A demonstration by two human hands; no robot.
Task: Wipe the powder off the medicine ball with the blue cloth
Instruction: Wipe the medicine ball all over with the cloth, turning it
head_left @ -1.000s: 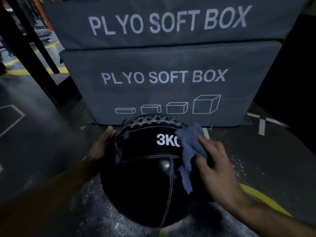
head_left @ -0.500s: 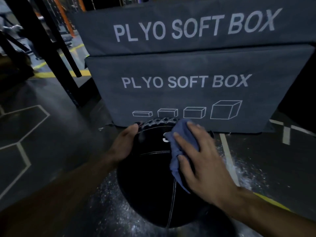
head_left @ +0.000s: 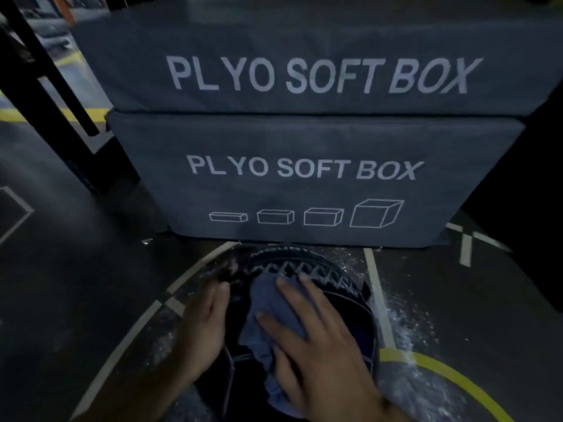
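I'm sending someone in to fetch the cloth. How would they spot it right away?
Find the two stacked grey boxes lettered PLYO SOFT BOX. On the floor before them sits a black medicine ball. The blue cloth lies crumpled on the ball under the right hand, the only blue, soft thing there.

Both hands, left and right, are bare, with forearms uncovered and no sleeves showing.
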